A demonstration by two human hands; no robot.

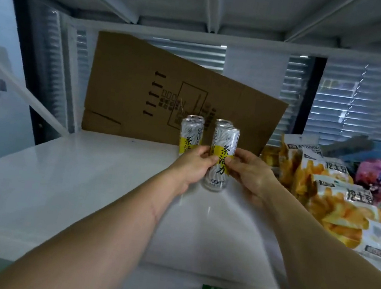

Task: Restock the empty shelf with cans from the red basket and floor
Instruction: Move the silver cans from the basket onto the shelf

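A: How is the front can (220, 159) held?

B: It is gripped from both sides. The left hand (192, 165) is curled round it at nine o'clock, the right hand (249, 174) at three o'clock, and the fingers (230, 163) of both are closed on the yellow band of the label. The two-sided hold is judged to serve for setting the can straight and turning its label forward.

A: Is it set down?

B: Its base is seen at or just above the white shelf (83, 178); whether contact is made cannot be told.

A: Where are the other cans?

B: Two can tops (193, 120) are seen at about eleven o'clock of the held can, one behind the other, and one more can (224, 122) at twelve o'clock, just behind it. A second file beside the first is thus judged to be in the making.

A: Why so far back?

B: The rows are started close to the leaning cardboard sheet (167, 88) at the rear, so that room in front is left for further cans. To the left the shelf is bare.

A: And at three o'clock?

B: Snack bags (338, 195) are stacked there, apart from the cans. The red basket and the floor are not in view.
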